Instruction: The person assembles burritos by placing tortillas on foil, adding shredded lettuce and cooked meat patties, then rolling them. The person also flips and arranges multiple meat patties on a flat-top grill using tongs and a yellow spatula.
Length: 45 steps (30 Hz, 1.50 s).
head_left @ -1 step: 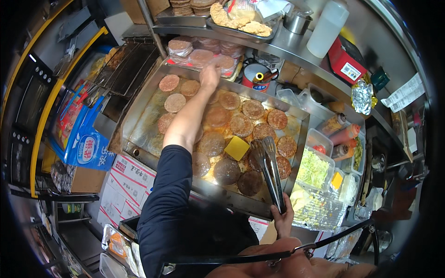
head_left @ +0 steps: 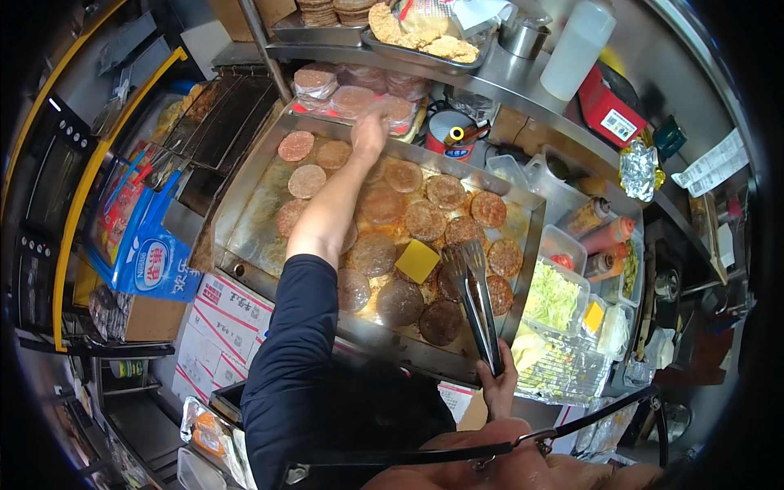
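Note:
My left hand (head_left: pixel 370 137) reaches across the griddle (head_left: pixel 245 238) to its far edge. Its fingers look closed at the front of the stacked raw patties (head_left: pixel 354 100); anything they pinch is hidden. In my right hand (head_left: pixel 499 380), at the near right corner, is a pair of metal tongs (head_left: pixel 477 302). The tips of the tongs lie over a browned patty, slightly apart. Several patties cook on the griddle: paler ones (head_left: pixel 306 181) at the left, darker ones (head_left: pixel 441 322) toward the right and front. One yellow cheese slice (head_left: pixel 417 261) lies on a patty near the middle.
On the right stand tubs of shredded lettuce (head_left: pixel 555 296) and sauce bottles (head_left: pixel 608 237). Above the far edge, a steel shelf (head_left: pixel 506 86) carries a tray of fried pieces (head_left: pixel 425 41) and a white bottle (head_left: pixel 578 51). A wire rack (head_left: pixel 224 114) is at the left.

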Available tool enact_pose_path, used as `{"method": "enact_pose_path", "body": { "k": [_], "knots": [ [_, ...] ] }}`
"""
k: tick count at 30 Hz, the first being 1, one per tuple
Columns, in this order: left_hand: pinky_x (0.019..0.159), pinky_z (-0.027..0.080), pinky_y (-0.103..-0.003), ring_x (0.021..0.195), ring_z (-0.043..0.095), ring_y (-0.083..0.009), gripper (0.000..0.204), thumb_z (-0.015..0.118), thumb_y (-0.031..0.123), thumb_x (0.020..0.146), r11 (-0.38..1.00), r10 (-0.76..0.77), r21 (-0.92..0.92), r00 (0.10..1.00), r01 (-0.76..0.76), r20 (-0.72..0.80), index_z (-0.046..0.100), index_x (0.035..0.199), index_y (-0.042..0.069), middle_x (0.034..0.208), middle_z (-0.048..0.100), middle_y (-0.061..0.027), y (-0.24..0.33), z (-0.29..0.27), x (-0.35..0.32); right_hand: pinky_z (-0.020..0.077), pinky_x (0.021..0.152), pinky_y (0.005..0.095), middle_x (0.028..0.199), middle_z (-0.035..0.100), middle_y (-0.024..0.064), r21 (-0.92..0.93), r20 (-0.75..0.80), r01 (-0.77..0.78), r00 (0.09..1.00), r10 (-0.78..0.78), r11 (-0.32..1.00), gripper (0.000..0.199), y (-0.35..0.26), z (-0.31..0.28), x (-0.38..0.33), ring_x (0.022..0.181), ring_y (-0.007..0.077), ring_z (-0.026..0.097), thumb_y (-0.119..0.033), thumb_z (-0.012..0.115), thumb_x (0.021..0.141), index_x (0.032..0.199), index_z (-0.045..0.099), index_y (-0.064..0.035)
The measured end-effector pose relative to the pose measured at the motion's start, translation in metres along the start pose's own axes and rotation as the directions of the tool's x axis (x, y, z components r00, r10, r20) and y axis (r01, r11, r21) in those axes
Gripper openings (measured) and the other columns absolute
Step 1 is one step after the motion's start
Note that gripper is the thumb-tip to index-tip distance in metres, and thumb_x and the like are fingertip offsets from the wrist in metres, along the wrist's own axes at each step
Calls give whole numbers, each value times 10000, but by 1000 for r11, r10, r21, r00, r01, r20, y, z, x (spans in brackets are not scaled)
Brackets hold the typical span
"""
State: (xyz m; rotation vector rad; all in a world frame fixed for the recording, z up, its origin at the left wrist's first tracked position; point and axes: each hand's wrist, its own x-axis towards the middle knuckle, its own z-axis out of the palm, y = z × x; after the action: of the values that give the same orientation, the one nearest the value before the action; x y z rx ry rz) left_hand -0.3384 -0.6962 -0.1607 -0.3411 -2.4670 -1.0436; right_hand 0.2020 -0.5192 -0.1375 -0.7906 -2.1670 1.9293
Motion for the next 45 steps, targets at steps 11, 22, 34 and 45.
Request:
{"method": "enact_pose_path", "body": {
  "k": [11,22,34,45],
  "knots": [
    [758,525,-437,871,632,-360,105,686,129,817,921,337,190,941,-339,43,677,911,83,965,625,-128,-16,6,6,433,947,273,1152,619,96,29,-40,27,999,-25,999,606,-10,31,13,1048,142,566,-135,743,844,1345,467,67],
    [681,509,-408,772,625,-319,54,692,57,784,937,333,-3,894,-350,-298,670,832,49,869,626,-111,-6,-57,32,428,965,290,1180,613,124,-19,-16,75,997,-75,997,614,-6,31,20,1069,165,572,-132,742,849,1356,458,66],
    [723,533,-429,832,656,-344,93,635,132,837,856,53,505,991,-106,119,656,905,73,884,650,-154,-128,-229,-61,432,905,257,1146,603,84,-26,64,55,997,-53,998,627,9,33,23,985,137,560,-112,737,838,1374,451,47],
    [796,534,-455,930,667,-373,199,464,62,872,728,-136,685,976,-19,172,649,946,64,1069,654,-193,-191,-198,-58,444,898,258,1105,620,86,-114,49,40,998,-35,993,595,-11,49,15,983,136,579,41,680,804,1359,467,38]
  ]
}}
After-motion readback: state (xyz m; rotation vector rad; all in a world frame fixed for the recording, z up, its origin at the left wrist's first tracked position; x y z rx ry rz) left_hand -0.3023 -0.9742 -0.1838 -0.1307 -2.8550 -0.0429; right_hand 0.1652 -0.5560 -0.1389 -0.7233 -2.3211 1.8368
